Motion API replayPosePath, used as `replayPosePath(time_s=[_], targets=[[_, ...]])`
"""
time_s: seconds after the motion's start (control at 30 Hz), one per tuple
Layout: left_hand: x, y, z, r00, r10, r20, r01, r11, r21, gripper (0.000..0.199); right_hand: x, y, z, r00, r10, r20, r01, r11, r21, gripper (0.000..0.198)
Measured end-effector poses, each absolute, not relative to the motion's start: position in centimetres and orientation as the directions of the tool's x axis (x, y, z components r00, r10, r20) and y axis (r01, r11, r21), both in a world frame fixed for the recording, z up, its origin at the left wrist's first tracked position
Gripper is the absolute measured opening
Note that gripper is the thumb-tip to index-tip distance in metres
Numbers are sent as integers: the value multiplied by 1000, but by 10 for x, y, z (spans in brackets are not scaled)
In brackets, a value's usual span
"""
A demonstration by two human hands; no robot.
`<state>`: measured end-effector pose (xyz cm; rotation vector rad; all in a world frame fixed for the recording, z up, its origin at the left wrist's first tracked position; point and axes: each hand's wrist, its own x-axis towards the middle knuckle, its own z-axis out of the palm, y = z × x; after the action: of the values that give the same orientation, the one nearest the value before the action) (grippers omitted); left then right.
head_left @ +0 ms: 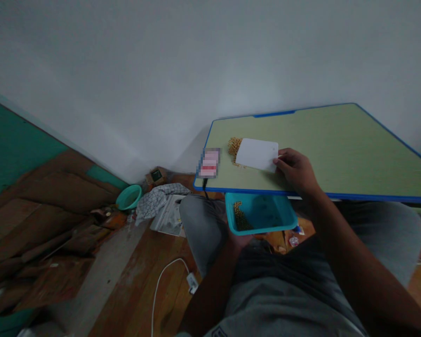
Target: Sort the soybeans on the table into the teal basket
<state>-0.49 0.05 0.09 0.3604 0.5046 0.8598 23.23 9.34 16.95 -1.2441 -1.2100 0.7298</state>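
Note:
My right hand [296, 169] pinches the near right end of a thin white board [257, 153], which lies at a low angle over the green tabletop. Along the board's left edge is a small heap of tan beans or grains [234, 146], with a few loose ones at its lower corner. Below the table's front edge, my left hand [242, 239] supports a teal plastic basin [263, 231] from underneath; most of its fingers are hidden. Tan and greenish grains [241, 217] are gathered at the basin's left side.
The table [337, 154] has a blue rim and stands against a white wall. A blurred-out phone-like object [209, 163] lies at its left end, a dark cable below it. On the floor are a round green basin [129, 197], checked cloth [157, 199], cardboard [49, 210] and a white cord [157, 281].

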Motion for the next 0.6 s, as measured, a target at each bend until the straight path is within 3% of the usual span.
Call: replayPosePath(time_s=[0.23, 0.6], targets=[[-5, -1, 13, 537, 776, -331, -597, 627, 502, 82, 232, 92, 172, 251, 924, 289, 246, 228, -942, 32], [-5, -3, 10, 540, 790, -289, -610, 605, 512, 74, 231, 92, 175, 212, 939, 270, 223, 222, -949, 35]])
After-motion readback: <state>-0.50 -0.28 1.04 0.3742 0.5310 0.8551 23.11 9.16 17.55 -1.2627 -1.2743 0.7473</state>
